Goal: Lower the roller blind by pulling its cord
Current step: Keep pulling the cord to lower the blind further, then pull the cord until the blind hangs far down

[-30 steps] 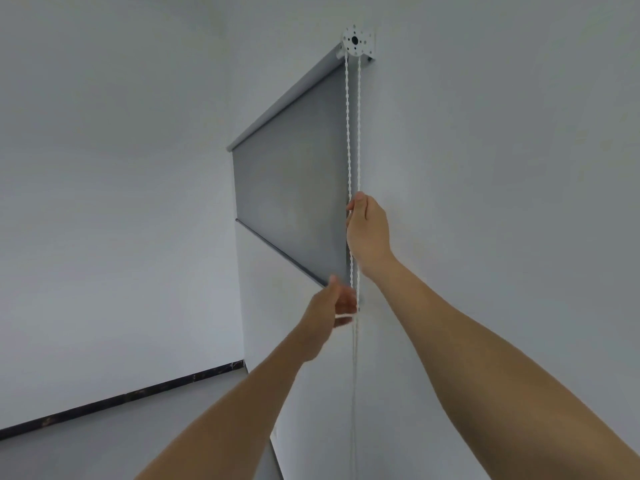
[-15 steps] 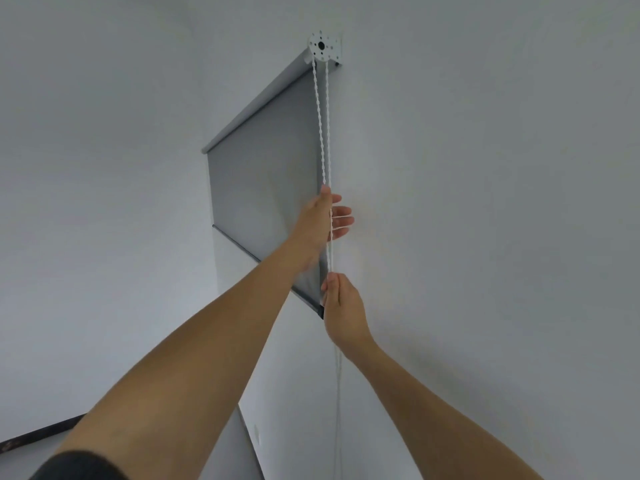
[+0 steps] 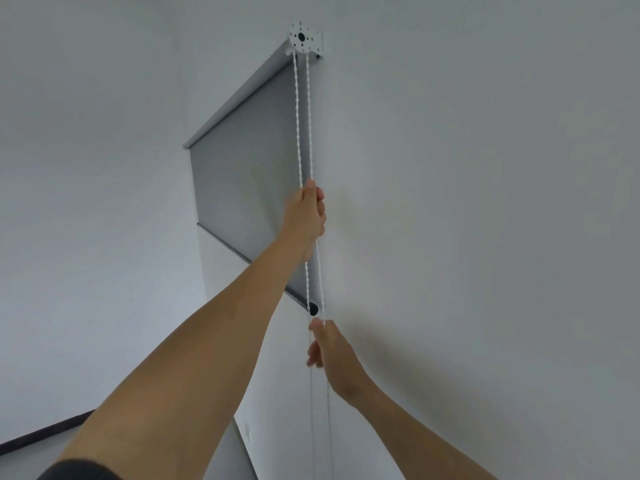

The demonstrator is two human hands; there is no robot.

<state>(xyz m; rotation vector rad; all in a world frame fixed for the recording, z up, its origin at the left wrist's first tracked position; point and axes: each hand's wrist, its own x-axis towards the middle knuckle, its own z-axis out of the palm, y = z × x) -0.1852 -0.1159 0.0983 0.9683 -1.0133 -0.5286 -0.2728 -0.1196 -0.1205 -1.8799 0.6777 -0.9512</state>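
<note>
A grey roller blind [image 3: 242,174] hangs on the white wall, its dark bottom bar [image 3: 249,259] ending in a black cap. A white beaded cord [image 3: 303,126] drops in two strands from the white bracket [image 3: 304,38] at the blind's top right corner. My left hand [image 3: 306,216] is raised and closed around the cord about halfway up the blind. My right hand [image 3: 329,351] is lower, just under the bottom bar's end, pinching the cord between thumb and fingers.
White walls meet in a corner left of the blind. A dark skirting strip [image 3: 41,434] runs along the floor at the bottom left. A grey panel edge [image 3: 239,455] shows under the blind near my left forearm.
My left hand closed its fingers on the cord high up. My right hand slid down the cord below the bottom bar. The blind's bottom bar sits a little lower.
</note>
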